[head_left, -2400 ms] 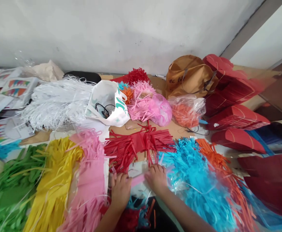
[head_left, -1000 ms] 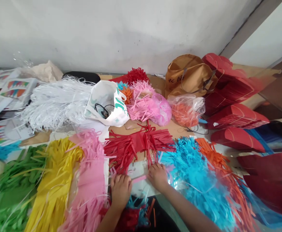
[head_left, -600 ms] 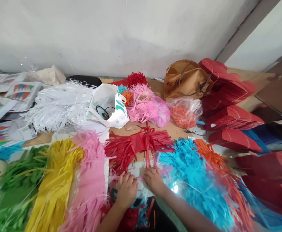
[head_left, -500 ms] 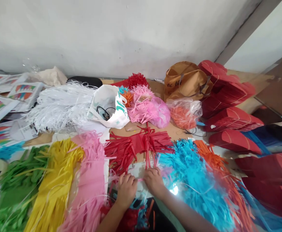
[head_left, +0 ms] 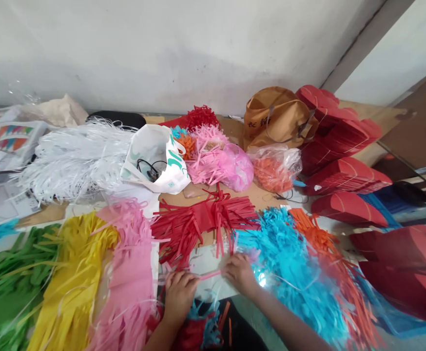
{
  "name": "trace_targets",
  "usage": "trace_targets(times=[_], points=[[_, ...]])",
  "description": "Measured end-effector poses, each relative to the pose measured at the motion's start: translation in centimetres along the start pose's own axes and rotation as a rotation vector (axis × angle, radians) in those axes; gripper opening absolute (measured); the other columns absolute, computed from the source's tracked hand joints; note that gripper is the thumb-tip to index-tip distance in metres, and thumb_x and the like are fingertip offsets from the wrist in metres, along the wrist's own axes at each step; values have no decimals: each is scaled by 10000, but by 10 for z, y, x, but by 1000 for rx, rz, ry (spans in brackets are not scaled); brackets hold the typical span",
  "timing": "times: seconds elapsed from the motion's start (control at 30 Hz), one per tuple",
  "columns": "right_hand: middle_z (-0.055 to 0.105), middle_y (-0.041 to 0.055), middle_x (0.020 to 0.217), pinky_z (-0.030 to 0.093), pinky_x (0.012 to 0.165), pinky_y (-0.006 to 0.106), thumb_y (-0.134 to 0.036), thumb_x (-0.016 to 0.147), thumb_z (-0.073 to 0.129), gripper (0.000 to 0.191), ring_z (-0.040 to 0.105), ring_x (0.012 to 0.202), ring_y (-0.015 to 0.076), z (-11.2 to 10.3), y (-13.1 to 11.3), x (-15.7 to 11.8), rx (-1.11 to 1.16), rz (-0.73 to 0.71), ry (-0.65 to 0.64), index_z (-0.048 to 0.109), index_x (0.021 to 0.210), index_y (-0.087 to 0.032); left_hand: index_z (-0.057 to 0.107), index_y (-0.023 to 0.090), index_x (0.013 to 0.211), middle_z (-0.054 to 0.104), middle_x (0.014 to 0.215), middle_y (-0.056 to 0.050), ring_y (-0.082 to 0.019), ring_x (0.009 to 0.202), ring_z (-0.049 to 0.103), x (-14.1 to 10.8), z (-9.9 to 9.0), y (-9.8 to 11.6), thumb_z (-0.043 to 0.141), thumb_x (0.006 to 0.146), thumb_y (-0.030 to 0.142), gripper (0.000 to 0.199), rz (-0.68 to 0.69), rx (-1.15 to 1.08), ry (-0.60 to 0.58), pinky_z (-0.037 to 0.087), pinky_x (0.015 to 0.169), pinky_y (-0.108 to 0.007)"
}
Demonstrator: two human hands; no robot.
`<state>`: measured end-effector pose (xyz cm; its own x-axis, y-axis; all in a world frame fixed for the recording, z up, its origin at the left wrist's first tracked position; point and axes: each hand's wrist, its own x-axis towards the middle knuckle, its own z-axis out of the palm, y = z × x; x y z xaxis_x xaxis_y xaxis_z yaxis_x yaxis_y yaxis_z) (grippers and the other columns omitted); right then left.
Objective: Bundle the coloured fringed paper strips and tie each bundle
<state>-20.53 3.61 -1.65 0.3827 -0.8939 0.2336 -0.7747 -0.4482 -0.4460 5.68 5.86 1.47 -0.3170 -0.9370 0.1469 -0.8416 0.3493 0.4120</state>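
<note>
A narrow pink strip (head_left: 210,275) is stretched between my two hands at the front of the table. My left hand (head_left: 179,293) has its fingers closed on the strip's left end. At the other end, my right hand (head_left: 239,274) pinches it. Just beyond them lies a bundle of red fringed strips (head_left: 207,217). Left of my left hand is a pink fringed bundle (head_left: 134,263); a blue fringed bundle (head_left: 289,263) lies beside my right forearm. Below my hands, red and blue pieces (head_left: 198,324) are partly hidden by my arms.
Yellow (head_left: 76,273) and green (head_left: 19,273) fringed bundles lie at left, orange strips (head_left: 330,258) at right. Behind stand white cords (head_left: 77,158), a white bag (head_left: 152,146) and a brown bag (head_left: 275,117). Red stacks (head_left: 352,178) line the right side.
My hands have moved apart, so a longer length of the pink strip shows between them. The view has shifted slightly to the right.
</note>
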Motion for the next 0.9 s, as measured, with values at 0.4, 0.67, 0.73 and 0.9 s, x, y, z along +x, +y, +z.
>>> trace_targets(times=[0.4, 0.67, 0.73, 0.9], points=[[670, 72, 909, 312, 887, 447, -225, 782, 715, 47, 521, 960, 268, -4, -26, 24, -105, 225, -145, 690, 811, -199, 670, 207, 778, 675, 828, -33, -255, 903, 578, 18, 0, 24, 582, 877, 184, 134, -154, 75, -32, 333, 948, -487], [701, 4, 865, 289, 980, 446, -203, 962, 558, 134, 552, 951, 197, 11, -23, 9, -122, -176, -151, 684, 922, -230, 705, 370, 1032, 704, 875, 36, -210, 973, 583, 12, 11, 21, 688, 810, 131, 327, 72, 62, -16, 288, 1044, -435], [699, 16, 862, 305, 961, 438, -185, 975, 532, 159, 555, 957, 201, 14, -21, 10, -141, -204, -139, 681, 926, -210, 714, 302, 1014, 712, 916, 1, -228, 1002, 583, 11, 15, 23, 685, 806, 154, 256, 96, 69, 3, 291, 1052, -445], [663, 18, 744, 326, 967, 437, -149, 919, 581, 180, 557, 858, 197, 9, -30, 31, -179, -246, -124, 663, 764, -189, 704, 234, 839, 723, 853, 6, -203, 919, 617, 21, 18, 30, 631, 837, 129, 128, 144, 73, 120, 305, 1041, -432]])
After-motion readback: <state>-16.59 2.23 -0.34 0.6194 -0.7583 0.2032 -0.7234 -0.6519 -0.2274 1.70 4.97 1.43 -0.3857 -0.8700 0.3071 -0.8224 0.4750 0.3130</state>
